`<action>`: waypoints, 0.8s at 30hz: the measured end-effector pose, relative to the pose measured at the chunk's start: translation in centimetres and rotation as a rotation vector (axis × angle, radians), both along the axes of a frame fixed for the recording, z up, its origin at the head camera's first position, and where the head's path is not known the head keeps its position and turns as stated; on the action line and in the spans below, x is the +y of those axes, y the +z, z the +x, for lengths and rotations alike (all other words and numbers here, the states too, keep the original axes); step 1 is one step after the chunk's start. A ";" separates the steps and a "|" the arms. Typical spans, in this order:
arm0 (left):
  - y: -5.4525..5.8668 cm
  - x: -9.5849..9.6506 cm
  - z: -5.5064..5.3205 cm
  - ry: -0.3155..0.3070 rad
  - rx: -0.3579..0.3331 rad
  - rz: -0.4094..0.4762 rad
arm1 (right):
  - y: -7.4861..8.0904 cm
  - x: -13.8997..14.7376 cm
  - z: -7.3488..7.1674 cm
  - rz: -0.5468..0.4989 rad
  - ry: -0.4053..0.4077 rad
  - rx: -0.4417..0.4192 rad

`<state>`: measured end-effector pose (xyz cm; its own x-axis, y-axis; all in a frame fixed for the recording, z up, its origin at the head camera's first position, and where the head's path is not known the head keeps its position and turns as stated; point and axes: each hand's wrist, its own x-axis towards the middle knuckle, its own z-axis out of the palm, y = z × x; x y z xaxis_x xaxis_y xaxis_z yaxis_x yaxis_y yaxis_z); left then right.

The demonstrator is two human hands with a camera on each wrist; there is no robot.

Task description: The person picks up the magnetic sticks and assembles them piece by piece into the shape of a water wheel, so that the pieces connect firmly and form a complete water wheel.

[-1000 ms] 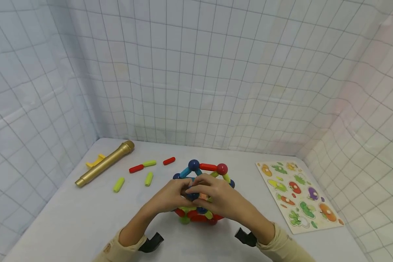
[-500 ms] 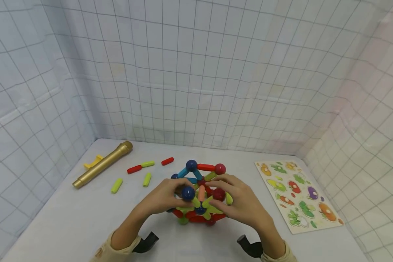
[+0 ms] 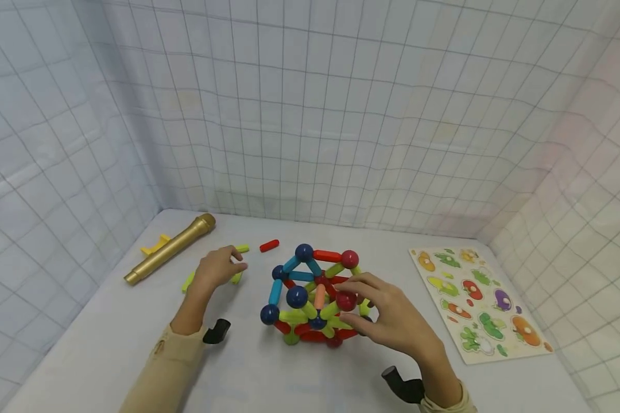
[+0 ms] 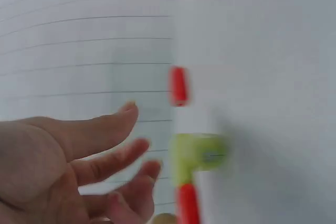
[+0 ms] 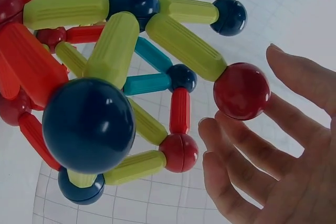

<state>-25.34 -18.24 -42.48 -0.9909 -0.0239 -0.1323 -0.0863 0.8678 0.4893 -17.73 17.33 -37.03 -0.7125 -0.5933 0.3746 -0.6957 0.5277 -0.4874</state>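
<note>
A ball-and-stick frame of magnetic building rods and balls (image 3: 293, 316) stands mid-table. My right hand (image 3: 390, 312) is at its right side, thumb and fingers spread around a red ball (image 5: 241, 92) that tops a yellow-green rod. In the right wrist view the thumb is apart from that ball, and the fingers lie behind and below it. A dark blue ball (image 3: 297, 297) caps a neighbouring rod. To the left, my left hand (image 3: 217, 268) reaches over loose rods, fingers relaxed and holding nothing. Ahead of it lie a yellow-green rod (image 4: 210, 151) and a red rod (image 4: 179, 86), blurred.
A gold toy microphone (image 3: 170, 249) lies at the back left beside a yellow piece (image 3: 156, 245). On the right is a vegetable puzzle board (image 3: 475, 358). Gridded white cloth (image 3: 310, 143) walls the table's back and sides.
My left hand has left the blue ball and moved left to the loose rods. My right hand has eased back to the right from the middle of the frame and remains by the red ball.
</note>
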 end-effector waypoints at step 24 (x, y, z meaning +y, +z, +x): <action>7.0 4.2 8.0 -0.346 0.052 0.117 | 0.1 -0.1 0.2 0.001 0.005 -0.015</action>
